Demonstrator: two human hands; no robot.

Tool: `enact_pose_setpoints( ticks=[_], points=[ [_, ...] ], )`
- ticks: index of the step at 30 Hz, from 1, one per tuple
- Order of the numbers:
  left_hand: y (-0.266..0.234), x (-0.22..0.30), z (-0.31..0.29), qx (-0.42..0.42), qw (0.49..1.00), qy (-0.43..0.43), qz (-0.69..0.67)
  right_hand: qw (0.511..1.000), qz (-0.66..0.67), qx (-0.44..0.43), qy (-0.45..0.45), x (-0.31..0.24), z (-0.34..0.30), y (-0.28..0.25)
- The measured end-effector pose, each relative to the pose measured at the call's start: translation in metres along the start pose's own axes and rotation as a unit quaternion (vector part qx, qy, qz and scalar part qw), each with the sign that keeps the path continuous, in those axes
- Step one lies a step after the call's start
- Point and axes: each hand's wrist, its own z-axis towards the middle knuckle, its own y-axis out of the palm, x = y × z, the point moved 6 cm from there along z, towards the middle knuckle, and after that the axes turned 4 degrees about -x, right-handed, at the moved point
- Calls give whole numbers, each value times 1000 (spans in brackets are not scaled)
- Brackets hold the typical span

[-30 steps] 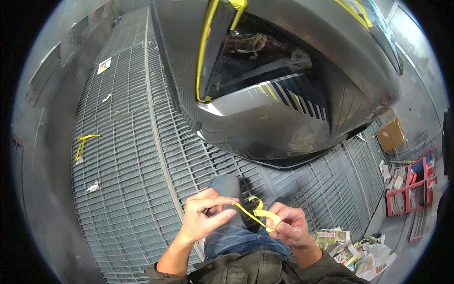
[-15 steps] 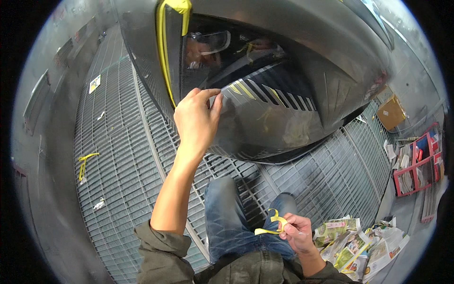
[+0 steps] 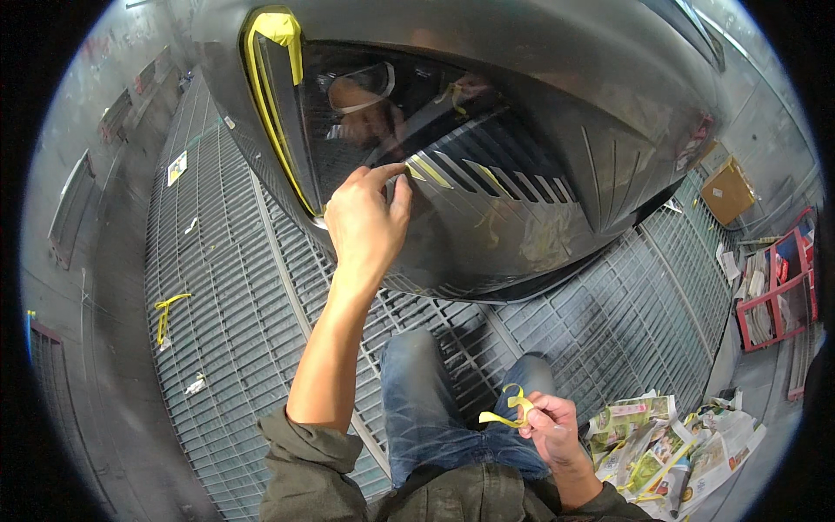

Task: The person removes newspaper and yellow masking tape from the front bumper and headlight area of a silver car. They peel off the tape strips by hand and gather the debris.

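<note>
A dark grey, glossy car bumper (image 3: 487, 252) curves across the upper middle, with a row of slanted slots (image 3: 522, 184) in it. Strips of yellow masking tape (image 3: 432, 171) lie along some of the slots. My left hand (image 3: 370, 213) is at the left end of this row, index finger and thumb drawn together at a tape strip; whether they grip it is hidden. Low in front of my legs, my right hand (image 3: 553, 430) pinches a loose, curled strip of yellow masking tape (image 3: 500, 418). More yellow tape (image 3: 265, 113) borders the tall opening on the left.
Underfoot runs a metal grating floor (image 3: 235, 348) with tape scraps (image 3: 165, 315) on it. Crumpled printed paper (image 3: 670, 452) lies at lower right. Beyond it stand a red rack (image 3: 774, 304) with papers and a cardboard box (image 3: 727, 191) by the wall.
The view has shifted slightly, and the bumper's left side shows more fully. My left fingertips are now closer to the leftmost tape strip. My right hand still holds its curled tape.
</note>
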Motion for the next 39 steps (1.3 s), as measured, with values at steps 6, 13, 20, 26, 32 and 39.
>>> enact_pose_setpoints(
  ticks=[6,13,20,26,32,39],
  points=[
    [-3,-2,3,47,998,24,22,1000,12,9,8,1,2,-3],
    [2,5,7,68,994,57,59,999,28,20,15,4,2,-8],
    [8,6,11,75,989,70,105,999,8,25,19,4,2,-14],
    [14,7,13,60,988,79,116,999,15,27,14,3,3,-15],
    [10,8,2,36,994,86,50,999,26,43,10,2,1,-16],
    [-3,45,-80,-135,974,20,-179,996,-43,76,18,4,9,-19]
  ],
)
